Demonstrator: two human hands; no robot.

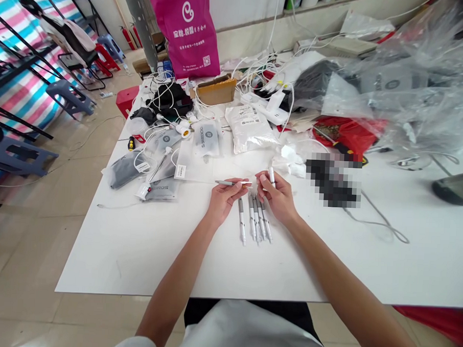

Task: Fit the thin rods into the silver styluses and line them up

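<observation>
Near the middle of the white tabletop [136, 251], the left hand [225, 199] is pinched shut on a slim pen stick [231, 183], held level and pointing left, while the right hand [278, 196] has its fingertips closed on a short white piece [272, 175], held upright just beside it. Right under both hands, a row of grey pens [254, 220] lies side by side. That stick looks feather-light, stiff but thin enough to flex, and smooth enough to slip, so a pinch near mid-shaft seems the safest hold.
</observation>
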